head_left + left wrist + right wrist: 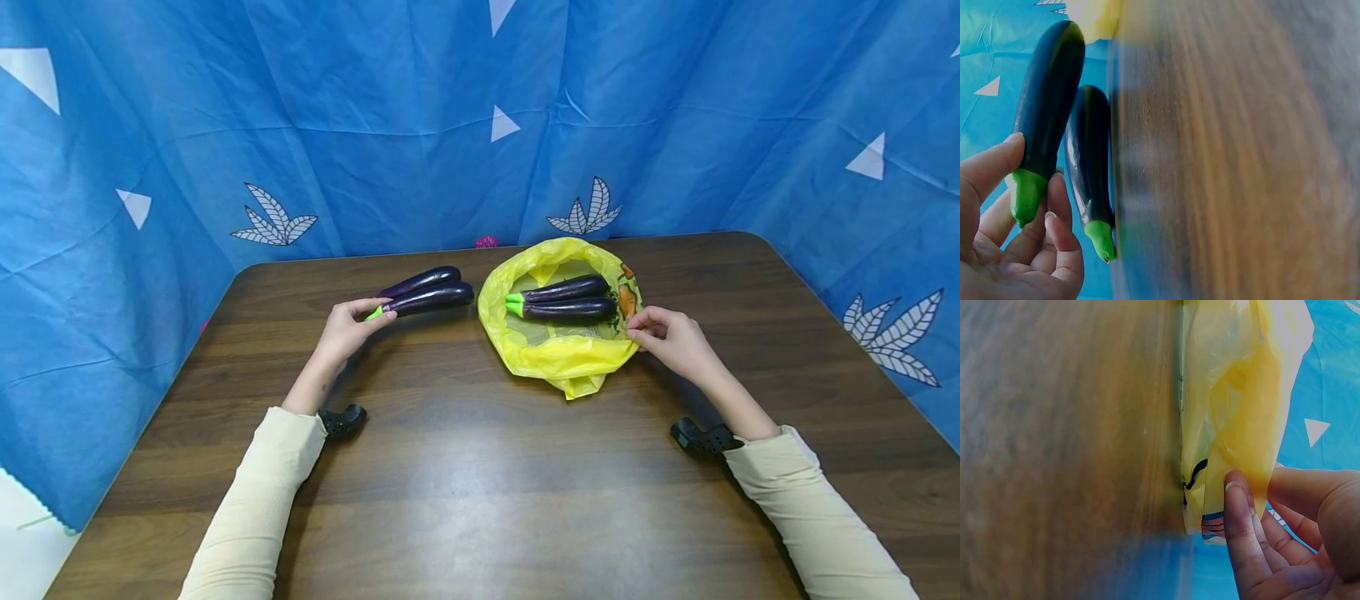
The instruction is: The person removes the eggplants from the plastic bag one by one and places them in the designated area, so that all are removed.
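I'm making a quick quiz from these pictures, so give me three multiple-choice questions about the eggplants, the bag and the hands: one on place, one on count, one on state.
1. Where do the two eggplants outside the bag lie?
A. on the table left of the bag
B. on the cloth backdrop
C. under the bag

2. How many eggplants show in all?
A. two
B. four
C. six

3. What is the right hand doing?
A. resting flat on the table
B. gripping an eggplant
C. pinching the bag's edge

Answers:
1 A: the pair lies on the table, left of the yellow bag.
2 B: two outside, two eggplants in the bag.
3 C: the right hand pinches the bag's rim, while the left hand holds one eggplant's green stem end.
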A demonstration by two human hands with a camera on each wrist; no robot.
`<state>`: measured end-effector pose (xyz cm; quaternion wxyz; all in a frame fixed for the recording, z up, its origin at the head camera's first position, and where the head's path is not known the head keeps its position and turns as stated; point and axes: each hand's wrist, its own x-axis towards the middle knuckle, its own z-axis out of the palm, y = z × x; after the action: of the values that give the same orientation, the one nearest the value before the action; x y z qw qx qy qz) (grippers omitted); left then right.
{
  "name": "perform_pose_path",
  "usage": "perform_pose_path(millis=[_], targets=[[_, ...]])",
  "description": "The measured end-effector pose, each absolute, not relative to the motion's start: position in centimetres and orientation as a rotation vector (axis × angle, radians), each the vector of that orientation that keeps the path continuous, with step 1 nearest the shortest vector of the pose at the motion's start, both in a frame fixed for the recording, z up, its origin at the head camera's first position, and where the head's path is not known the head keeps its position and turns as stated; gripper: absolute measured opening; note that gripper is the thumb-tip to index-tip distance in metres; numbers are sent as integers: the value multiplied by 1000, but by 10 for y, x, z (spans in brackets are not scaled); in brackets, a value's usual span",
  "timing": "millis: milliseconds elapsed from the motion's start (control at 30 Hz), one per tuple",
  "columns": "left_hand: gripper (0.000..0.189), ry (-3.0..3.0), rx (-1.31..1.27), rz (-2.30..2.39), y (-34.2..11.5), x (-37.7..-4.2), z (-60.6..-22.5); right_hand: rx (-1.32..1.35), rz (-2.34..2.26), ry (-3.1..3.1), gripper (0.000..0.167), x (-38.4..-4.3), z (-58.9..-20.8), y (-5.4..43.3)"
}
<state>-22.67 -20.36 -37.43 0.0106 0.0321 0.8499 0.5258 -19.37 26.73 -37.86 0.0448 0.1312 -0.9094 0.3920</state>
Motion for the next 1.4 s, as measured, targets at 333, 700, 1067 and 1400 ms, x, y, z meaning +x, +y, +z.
perform_pose_path(millis=[333,700,1067,1400], targets=[[44,2661,90,1581,-204,-231,-375,381,1207,-2788,11,-194,-380,268],[41,2696,40,1550,-205,-236,-385,421,1207,-2775,10,-194,-381,268],[36,2800,39,1462,-208,-236,-389,409,1210,-2784,12,-193,-379,268],[36,2850,19,1362,-210,-237,-390,400,1207,-2794,10,-193,-379,268]])
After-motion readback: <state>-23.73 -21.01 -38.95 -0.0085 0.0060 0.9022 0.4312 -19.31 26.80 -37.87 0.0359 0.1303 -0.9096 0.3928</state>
